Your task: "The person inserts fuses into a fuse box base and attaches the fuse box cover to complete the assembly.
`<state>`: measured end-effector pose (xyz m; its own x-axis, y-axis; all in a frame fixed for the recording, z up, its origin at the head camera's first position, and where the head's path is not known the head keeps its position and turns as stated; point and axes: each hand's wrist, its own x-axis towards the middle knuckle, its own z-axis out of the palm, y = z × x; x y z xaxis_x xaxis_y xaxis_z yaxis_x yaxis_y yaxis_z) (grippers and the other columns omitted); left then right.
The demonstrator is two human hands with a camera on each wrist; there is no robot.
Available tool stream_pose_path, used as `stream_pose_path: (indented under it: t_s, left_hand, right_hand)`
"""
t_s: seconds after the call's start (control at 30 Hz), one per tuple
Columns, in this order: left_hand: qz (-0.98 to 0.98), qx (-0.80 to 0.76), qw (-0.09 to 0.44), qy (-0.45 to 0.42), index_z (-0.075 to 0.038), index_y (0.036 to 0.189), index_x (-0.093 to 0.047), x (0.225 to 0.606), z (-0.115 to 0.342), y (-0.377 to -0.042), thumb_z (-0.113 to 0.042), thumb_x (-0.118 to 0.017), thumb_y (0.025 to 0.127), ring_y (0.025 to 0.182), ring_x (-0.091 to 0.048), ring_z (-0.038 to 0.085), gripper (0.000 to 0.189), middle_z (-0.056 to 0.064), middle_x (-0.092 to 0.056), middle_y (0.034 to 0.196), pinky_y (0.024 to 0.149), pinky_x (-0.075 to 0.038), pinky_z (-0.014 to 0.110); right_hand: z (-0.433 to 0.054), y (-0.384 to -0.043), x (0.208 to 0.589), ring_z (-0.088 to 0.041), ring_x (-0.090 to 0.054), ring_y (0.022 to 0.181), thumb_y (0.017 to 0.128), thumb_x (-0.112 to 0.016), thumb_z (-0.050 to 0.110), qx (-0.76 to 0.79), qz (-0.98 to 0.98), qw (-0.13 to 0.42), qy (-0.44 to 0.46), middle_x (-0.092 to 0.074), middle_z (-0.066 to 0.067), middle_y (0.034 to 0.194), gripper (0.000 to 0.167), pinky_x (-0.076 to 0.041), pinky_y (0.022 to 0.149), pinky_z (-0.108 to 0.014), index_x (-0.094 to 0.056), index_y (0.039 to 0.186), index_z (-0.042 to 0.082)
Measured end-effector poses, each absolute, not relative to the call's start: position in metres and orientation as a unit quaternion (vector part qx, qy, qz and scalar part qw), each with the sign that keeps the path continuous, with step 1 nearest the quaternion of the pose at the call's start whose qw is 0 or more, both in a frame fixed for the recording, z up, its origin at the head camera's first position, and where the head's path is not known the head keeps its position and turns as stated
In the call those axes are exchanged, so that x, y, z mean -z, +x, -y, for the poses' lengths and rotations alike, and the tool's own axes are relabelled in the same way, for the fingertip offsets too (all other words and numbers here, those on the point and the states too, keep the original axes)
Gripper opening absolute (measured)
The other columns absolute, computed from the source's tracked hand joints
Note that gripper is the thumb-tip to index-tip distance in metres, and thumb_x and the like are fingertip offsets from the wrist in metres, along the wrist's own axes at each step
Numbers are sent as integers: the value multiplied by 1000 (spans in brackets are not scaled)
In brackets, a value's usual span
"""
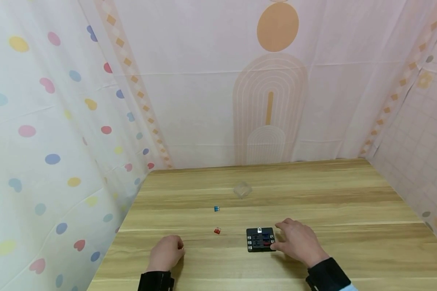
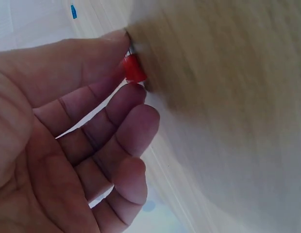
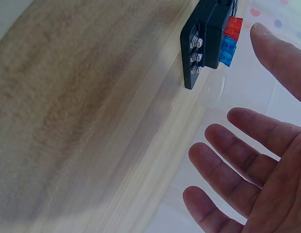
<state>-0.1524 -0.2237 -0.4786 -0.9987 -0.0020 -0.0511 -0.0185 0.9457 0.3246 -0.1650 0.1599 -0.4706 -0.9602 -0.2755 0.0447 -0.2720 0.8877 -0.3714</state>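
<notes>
My left hand (image 1: 167, 252) is low over the left of the table, thumb and index fingertip pinching a red blade fuse (image 2: 134, 69). One of its metal blades shows beside the thumb tip; in the head view this fuse is hidden. My right hand (image 1: 299, 241) is spread at the right side of a black fuse box (image 1: 260, 240), fingers apart and nothing between them. In the right wrist view the thumb is apart from the box. Red (image 3: 233, 28) and blue fuses (image 3: 228, 51) sit in the box, with screw terminals along its edge.
Between the hands, another red fuse (image 1: 217, 230) lies on the wooden table (image 1: 349, 210). Behind it is a blue fuse (image 1: 216, 209). A clear plastic cover (image 1: 242, 189) lies farther back. Patterned curtains (image 1: 200, 101) border the table at the back and sides.
</notes>
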Motion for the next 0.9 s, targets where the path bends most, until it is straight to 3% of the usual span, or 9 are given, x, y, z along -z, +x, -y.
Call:
stream_pose_path:
  t_s: [0.23, 0.47, 0.9]
  left_hand:
    - [-985, -172, 11, 4, -6, 84, -69, 479, 222, -154, -2, -77, 78, 68, -53, 16, 11, -1, -59, 74, 62, -46, 38]
    - [-987, -160, 19, -22, -10, 74, -64, 483, 224, -155, -12, -79, 80, 63, -50, 16, 16, -1, -56, 69, 56, -41, 35]
    - [-987, -158, 15, -14, -12, 71, -65, 482, 222, -157, -5, -77, 80, 61, -48, 16, 17, -2, -56, 68, 55, -41, 34]
  right_hand:
    - [-159, -166, 472, -32, -62, 104, 73, -86, 42, 192, -972, 5, -139, -66, -11, 114, 60, -50, 85, -52, -70, 119, 7]
    - [-158, -167, 471, -33, -62, 104, 73, -86, 42, 189, -973, 12, -133, -65, -11, 115, 60, -50, 84, -52, -70, 120, 7]
    - [-157, -166, 468, -31, -64, 101, 74, -85, 43, 182, -973, 8, -145, -66, -10, 113, 60, -52, 81, -48, -70, 119, 7]
